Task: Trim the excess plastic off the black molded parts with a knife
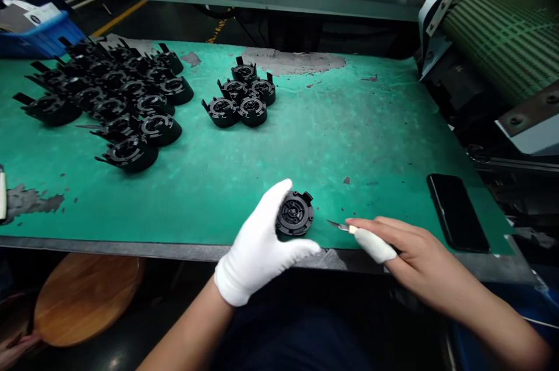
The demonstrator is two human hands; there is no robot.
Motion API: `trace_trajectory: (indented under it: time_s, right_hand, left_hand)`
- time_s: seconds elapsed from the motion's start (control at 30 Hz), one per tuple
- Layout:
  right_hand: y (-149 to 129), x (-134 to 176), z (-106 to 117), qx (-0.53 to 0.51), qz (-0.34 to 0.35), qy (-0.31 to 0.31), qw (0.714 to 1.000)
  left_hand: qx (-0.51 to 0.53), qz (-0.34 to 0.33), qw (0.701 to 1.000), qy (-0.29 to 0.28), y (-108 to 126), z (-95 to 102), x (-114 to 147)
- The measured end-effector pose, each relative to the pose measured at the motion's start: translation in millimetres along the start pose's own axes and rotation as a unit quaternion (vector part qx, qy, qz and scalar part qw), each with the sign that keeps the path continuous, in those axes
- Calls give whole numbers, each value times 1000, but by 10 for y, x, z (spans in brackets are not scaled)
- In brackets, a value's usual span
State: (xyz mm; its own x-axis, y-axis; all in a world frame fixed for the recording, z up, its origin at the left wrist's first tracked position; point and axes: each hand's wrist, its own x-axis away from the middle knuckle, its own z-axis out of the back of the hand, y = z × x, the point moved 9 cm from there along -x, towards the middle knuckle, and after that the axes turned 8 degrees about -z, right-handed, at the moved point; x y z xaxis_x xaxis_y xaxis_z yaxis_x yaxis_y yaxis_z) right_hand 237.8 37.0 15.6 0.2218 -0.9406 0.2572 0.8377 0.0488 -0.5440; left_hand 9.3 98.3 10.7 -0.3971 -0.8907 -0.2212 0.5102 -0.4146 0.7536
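A round black plastic part (296, 214) with concentric rings and a small tab lies near the front edge of the green mat. My left hand (266, 240), in a white glove, curves around its left side with thumb and fingers spread wide; whether the fingers touch it I cannot tell. To the right, my right hand (406, 246) grips a small craft knife (343, 226) with a pale handle, its blade pointing left at the part but apart from it. A white cot covers the right thumb.
Many similar black housings (126, 149) stand at the left, and several more (252, 110) form a cluster at mid-table. A phone (457, 212) lies at the right. A green conveyor belt (510, 27), a blue bin (43, 39) and a wooden stool (87, 298) surround the table (371, 144).
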Motion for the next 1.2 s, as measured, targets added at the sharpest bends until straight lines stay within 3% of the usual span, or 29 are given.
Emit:
trace_trajectory:
  time_s: [0.2, 0.37, 0.6, 0.8, 1.0, 1.2]
  right_hand:
    - [-104, -279, -40, 62, 22, -30, 997]
    - [-158, -404, -81, 120, 53, -80, 988]
    - [-200, -463, -45, 206, 25, 16, 978]
    - [-204, -366, -116, 162, 12, 11, 987]
    - [-223, -369, -103, 183, -29, 69, 980]
    - [-257, -319, -154, 121, -16, 55, 991]
  left_hand:
    - [-14, -30, 999, 12, 176, -207, -13]
    - [-19, -56, 998, 8, 193, -202, -20]
    - [-22, -41, 999, 16, 182, -217, -17]
    - [-28, -31, 999, 32, 210, -209, -12]
    - [-29, -23, 997, 63, 227, -247, 24]
    - [-20, -21, 996, 79, 234, -251, 45]
